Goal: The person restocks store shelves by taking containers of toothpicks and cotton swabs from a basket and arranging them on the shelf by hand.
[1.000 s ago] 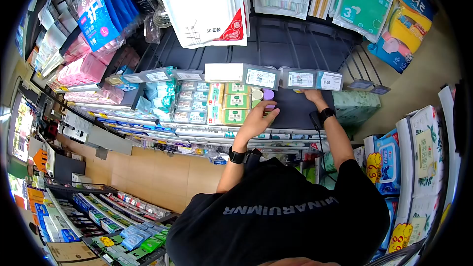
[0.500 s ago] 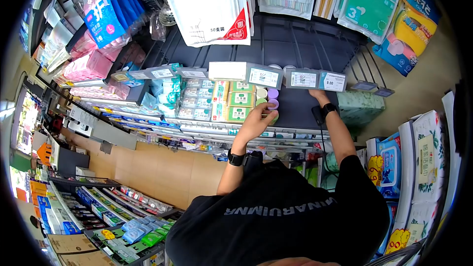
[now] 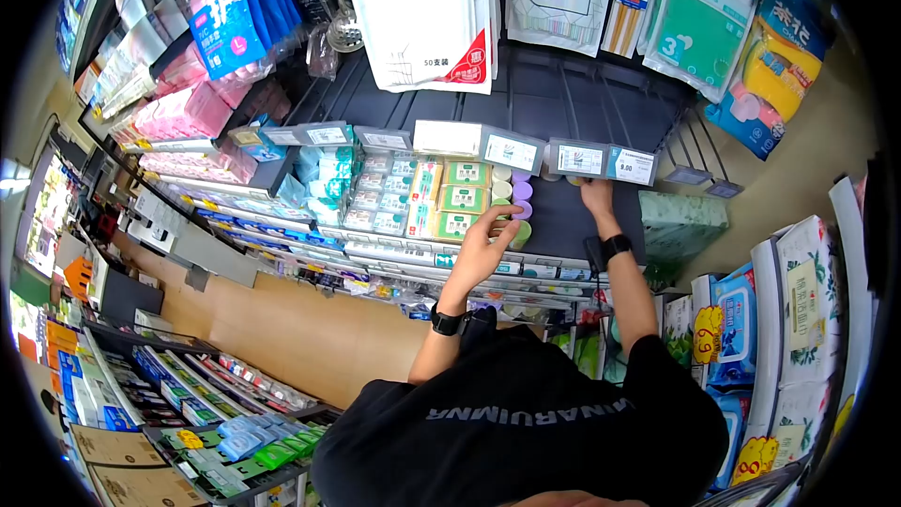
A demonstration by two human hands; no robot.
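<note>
So I'm standing in this store aisle and there's a person in a black T-shirt (image 3: 526,422) with both arms out over a dark shelf (image 3: 568,233). The left hand (image 3: 481,249) is right up against the round tubs: fingers loosely curled and partly spread, next to a green-lidded tub (image 3: 519,236) at the front. Can't honestly tell if they've got a grip on it or are just touching it. Behind that one, purple-lidded tubs (image 3: 522,192) run back in a row, with pale-lidded tubs (image 3: 501,190) alongside on the left. Next over are the yellow-and-green packs (image 3: 464,198), stacked up in a column.

The right hand (image 3: 596,195) is off to the right, reaching in under the price tags (image 3: 575,159). The fingertips are mostly tucked out of sight, so no clue how open they are or whether they're holding anything. There's a little yellow thing (image 3: 574,181) just beside them, too small to make out. Black watch (image 3: 447,322) on the left wrist, black band (image 3: 617,245) on the right.
</note>
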